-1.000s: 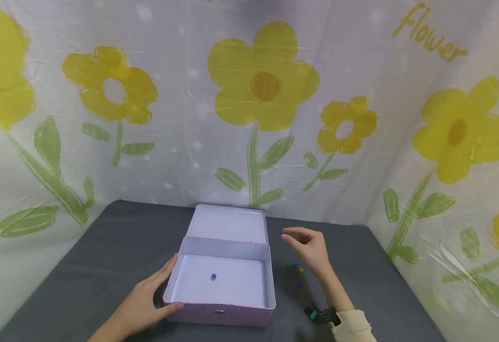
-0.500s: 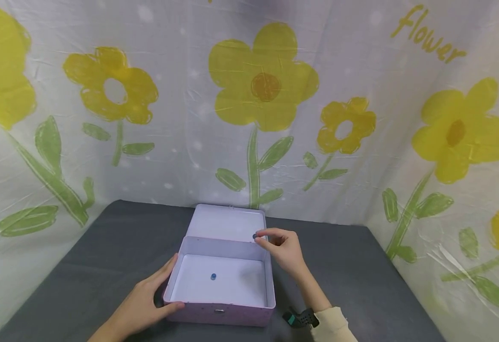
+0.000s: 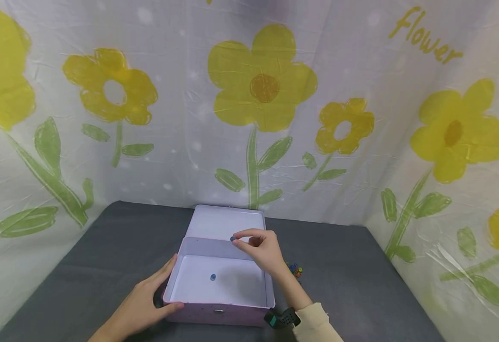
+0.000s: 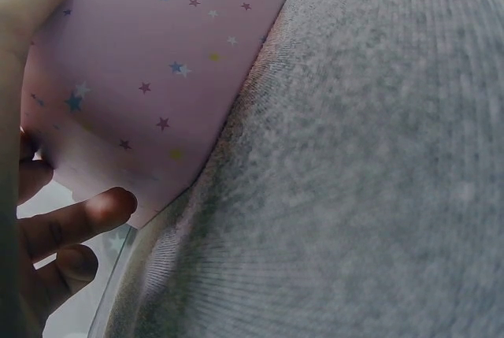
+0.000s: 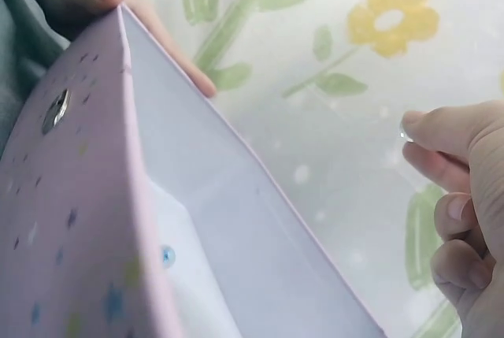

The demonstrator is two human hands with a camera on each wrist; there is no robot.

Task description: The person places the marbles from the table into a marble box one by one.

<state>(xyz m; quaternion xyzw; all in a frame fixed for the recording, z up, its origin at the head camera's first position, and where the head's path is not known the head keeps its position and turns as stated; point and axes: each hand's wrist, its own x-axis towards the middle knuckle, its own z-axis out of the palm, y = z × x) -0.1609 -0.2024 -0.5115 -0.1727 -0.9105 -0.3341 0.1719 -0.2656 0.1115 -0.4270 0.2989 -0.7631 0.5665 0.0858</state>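
A pink metal box (image 3: 198, 312) with a white inside stands with its lid (image 3: 225, 222) laid back behind it. My left hand (image 3: 144, 299) grips the box's left front corner, thumb on the front and fingers along the left side. Star prints show on the box wall (image 4: 150, 62) in the left wrist view. Above the back part of the box, my right hand (image 3: 261, 249) pinches a small blue marble (image 3: 233, 239) between thumb and index finger; it looks glassy in the right wrist view. One blue marble (image 3: 213, 277) lies on the box floor.
Several small coloured marbles (image 3: 295, 270) lie on the dark tablecloth (image 3: 352, 280) right of the box, partly hidden by my right forearm. A dark wrist strap (image 3: 281, 318) is on that arm. A curtain (image 3: 168, 166) with yellow flowers hangs behind the table.
My right hand has moved left with the pinched marble, from above the tablecloth to over the box. The left hand and the marble inside the box have stayed put.
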